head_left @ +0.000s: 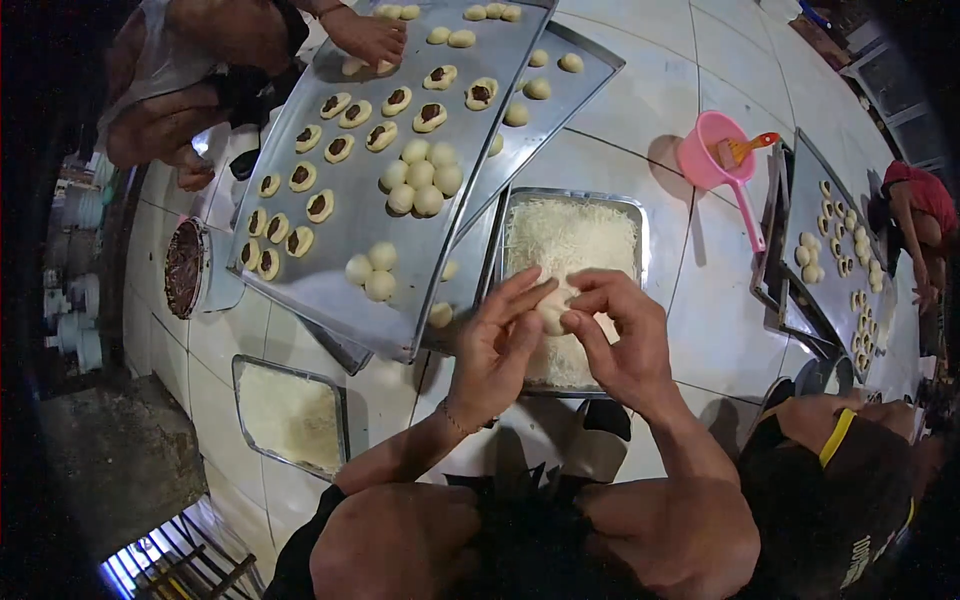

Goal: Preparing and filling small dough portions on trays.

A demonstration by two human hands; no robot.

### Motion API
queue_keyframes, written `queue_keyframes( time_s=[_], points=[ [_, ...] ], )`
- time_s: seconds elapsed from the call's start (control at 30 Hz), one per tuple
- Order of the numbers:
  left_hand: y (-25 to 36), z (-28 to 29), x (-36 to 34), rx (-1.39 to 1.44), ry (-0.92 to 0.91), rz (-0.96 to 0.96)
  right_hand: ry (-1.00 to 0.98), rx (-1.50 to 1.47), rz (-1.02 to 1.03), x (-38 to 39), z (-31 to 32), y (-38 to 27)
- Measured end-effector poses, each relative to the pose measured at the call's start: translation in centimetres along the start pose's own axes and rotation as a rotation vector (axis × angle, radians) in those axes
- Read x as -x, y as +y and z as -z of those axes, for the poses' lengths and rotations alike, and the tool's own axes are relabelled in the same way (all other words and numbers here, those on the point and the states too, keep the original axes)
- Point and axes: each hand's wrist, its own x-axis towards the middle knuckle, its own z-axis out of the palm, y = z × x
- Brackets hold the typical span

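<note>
Between the fingertips of my left hand (497, 350) and my right hand (628, 335) is a pale piece of dough (555, 308). Both hands pinch it from either side, fingers curled round it. Just below them lies a rectangular metal tray (642, 225) filled with white shreds (570, 232). To the left, a large metal baking sheet (320, 270) bears clusters of smooth dough balls (420, 178) and flattened dough pieces with dark brown filling (340, 149). Whether the held dough has filling inside is hidden.
A co-worker's hand (368, 38) reaches over the sheet's far end. At left stand a tub of brown filling (185, 268) and another tray of white shreds (290, 415). A pink dipper (705, 150) holds a brush (740, 150). More dough trays (825, 280) and people are at right.
</note>
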Motion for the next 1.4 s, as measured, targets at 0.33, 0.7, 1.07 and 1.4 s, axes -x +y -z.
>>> queue_keyframes(
  time_s=[0.33, 0.7, 1.07, 1.4],
  points=[
    [0.2, 0.8, 0.3, -0.182, -0.051, 0.009, 0.007, 0.025, -0.04, 0.0, 0.6, -0.6],
    [-1.6, 1.0, 0.3, 0.547, -0.074, 0.444, -0.058, 0.006, -0.089, 0.9, -0.9, -1.0],
    [-0.8, 10.4, 4.7, -0.228, 0.363, 0.067, -0.139, -0.144, -0.102, 2.0, -4.2, -1.4],
    [-6.4, 19.6, 0.2, -1.22, 0.715, -0.09, -0.168, 0.033, -0.033, -0.4, 1.0, 1.8]
  ],
)
